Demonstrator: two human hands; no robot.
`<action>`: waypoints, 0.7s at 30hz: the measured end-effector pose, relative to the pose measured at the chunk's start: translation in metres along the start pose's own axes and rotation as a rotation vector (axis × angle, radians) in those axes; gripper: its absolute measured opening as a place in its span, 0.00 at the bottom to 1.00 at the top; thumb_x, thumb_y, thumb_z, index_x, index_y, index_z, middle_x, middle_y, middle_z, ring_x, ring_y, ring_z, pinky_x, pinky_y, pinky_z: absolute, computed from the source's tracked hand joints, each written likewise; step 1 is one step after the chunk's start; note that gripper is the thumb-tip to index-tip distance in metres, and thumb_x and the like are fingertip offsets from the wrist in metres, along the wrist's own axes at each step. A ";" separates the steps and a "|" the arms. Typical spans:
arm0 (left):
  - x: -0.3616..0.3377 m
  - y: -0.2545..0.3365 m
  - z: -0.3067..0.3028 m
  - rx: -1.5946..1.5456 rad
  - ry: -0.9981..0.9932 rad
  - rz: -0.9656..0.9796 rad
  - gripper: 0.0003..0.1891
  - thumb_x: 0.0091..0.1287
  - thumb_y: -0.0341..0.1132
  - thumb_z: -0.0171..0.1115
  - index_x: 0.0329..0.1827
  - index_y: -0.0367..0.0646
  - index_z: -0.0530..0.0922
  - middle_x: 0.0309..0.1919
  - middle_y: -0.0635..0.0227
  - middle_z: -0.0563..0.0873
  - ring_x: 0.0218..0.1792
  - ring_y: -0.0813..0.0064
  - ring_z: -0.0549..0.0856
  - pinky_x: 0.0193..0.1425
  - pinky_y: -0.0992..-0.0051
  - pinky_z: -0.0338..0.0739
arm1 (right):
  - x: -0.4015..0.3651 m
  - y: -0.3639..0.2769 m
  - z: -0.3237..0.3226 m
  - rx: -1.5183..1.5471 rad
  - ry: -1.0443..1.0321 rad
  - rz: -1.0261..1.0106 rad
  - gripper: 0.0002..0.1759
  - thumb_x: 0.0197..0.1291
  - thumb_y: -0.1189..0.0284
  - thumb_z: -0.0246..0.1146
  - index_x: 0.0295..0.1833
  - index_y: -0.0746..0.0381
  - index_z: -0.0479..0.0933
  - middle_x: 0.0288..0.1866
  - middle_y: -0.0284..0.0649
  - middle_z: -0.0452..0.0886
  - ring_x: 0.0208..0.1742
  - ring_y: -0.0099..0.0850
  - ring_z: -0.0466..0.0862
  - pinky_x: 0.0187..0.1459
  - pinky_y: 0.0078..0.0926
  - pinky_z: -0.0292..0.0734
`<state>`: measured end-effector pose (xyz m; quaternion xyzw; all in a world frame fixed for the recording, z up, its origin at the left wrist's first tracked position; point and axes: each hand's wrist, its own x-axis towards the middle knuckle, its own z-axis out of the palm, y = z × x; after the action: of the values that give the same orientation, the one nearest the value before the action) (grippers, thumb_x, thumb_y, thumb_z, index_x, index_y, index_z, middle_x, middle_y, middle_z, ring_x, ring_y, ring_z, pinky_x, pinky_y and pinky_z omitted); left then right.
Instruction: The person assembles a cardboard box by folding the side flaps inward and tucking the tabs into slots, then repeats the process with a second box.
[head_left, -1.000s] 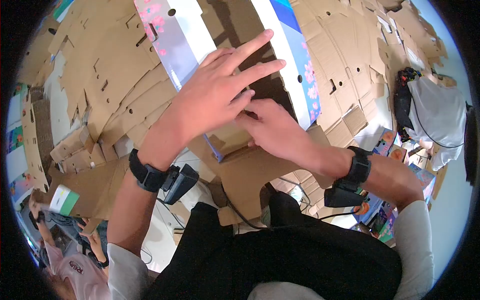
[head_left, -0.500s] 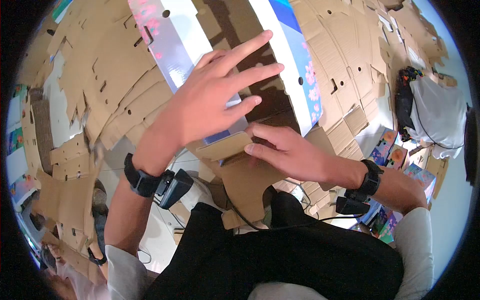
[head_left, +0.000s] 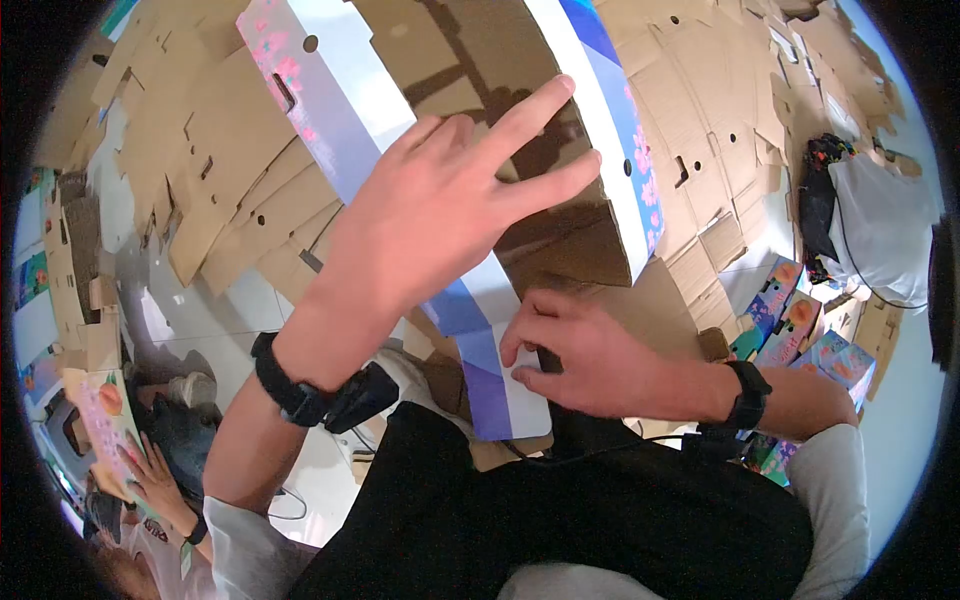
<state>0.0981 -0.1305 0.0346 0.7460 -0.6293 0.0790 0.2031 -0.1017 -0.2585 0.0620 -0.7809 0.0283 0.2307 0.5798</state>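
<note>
My left hand (head_left: 430, 210) lies over the open cardboard box (head_left: 540, 236), its fingers spread across the brown inside toward the white right edge. The box has white, blue and pink-flowered outer sides. My right hand (head_left: 590, 350) is at the near end, thumb and index finger curled apart beside a white and purple flap (head_left: 500, 385) that hangs down toward my lap. Whether the right fingertips touch the flap is hard to tell.
Flattened cardboard sheets (head_left: 240, 130) cover much of the floor. Printed boxes (head_left: 790, 340) stand at the right, near a white cloth bundle (head_left: 880, 220). At the lower left, a co-worker's hand (head_left: 155, 480) rests on a printed carton (head_left: 108, 415).
The near flap now hangs down with its printed side showing. My right hand has moved lower, and its fingers have curled. The co-worker's hand now lies on a printed carton.
</note>
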 end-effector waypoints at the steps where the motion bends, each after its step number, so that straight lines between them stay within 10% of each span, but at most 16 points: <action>1: 0.000 -0.001 0.002 -0.003 -0.003 -0.003 0.43 0.55 0.21 0.69 0.75 0.74 0.83 0.85 0.69 0.73 0.38 0.63 0.87 0.52 0.65 0.88 | -0.003 -0.002 0.003 -0.011 0.008 -0.015 0.11 0.62 0.82 0.68 0.50 0.65 0.79 0.50 0.50 0.77 0.54 0.52 0.83 0.58 0.47 0.81; 14: 0.012 0.005 -0.016 -0.143 -0.198 -0.127 0.50 0.53 0.16 0.65 0.78 0.81 0.80 0.90 0.74 0.66 0.39 0.61 0.93 0.41 0.64 0.92 | -0.020 0.026 0.004 -0.320 0.228 -0.160 0.10 0.66 0.84 0.70 0.49 0.64 0.77 0.50 0.47 0.72 0.49 0.43 0.80 0.47 0.37 0.80; 17: 0.011 0.006 -0.014 -0.136 -0.188 -0.103 0.50 0.54 0.16 0.65 0.79 0.80 0.80 0.91 0.75 0.64 0.40 0.62 0.93 0.41 0.64 0.92 | -0.020 0.025 -0.008 -0.068 0.125 0.245 0.13 0.68 0.74 0.74 0.51 0.64 0.77 0.47 0.46 0.76 0.46 0.45 0.84 0.44 0.42 0.82; 21: 0.011 0.010 -0.019 -0.071 -0.215 -0.114 0.49 0.55 0.17 0.65 0.79 0.77 0.81 0.91 0.76 0.63 0.43 0.63 0.93 0.42 0.65 0.91 | -0.026 0.048 -0.003 -0.546 -0.039 -0.105 0.22 0.67 0.62 0.76 0.54 0.65 0.77 0.47 0.48 0.80 0.47 0.50 0.87 0.44 0.49 0.85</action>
<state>0.0931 -0.1341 0.0574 0.7771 -0.6064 -0.0356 0.1647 -0.1391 -0.2824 0.0303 -0.9040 -0.0867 0.2144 0.3597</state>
